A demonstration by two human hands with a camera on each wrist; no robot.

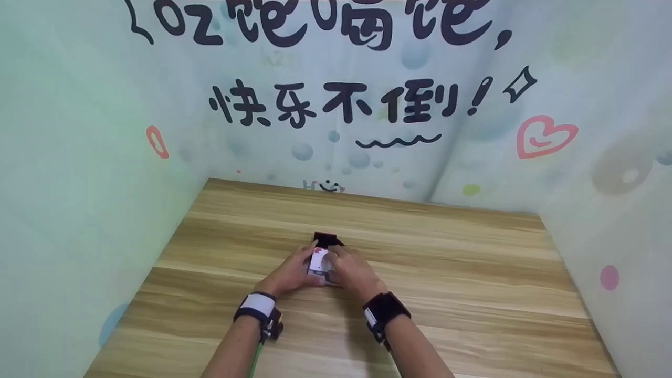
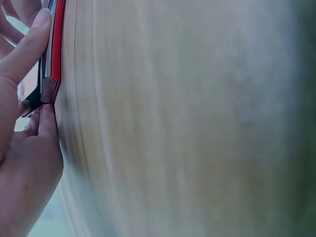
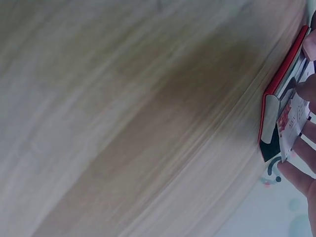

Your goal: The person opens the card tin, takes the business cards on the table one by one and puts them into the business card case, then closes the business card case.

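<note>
A small card case [image 1: 325, 240] with a red outer cover and dark inside stands with its flap raised on the wooden table, its far end pointing away. My left hand [image 1: 294, 270] grips it from the left, thumb along its near end and fingers along its side; the red cover [image 2: 58, 42] shows in the left wrist view. Over the case lies a white card [image 1: 318, 259] with red printed flowers. Bent over from the right, my right hand [image 1: 359, 273] pinches this card [image 3: 295, 116] between thumb and fingers, tilted above the case's metal-toned body.
The wood-grain table [image 1: 446, 262] extends around both hands. A pale printed cloth [image 1: 325, 152] with black writing hangs behind it and along both sides. Straps with small cameras [image 1: 273, 324] sit on the wrists.
</note>
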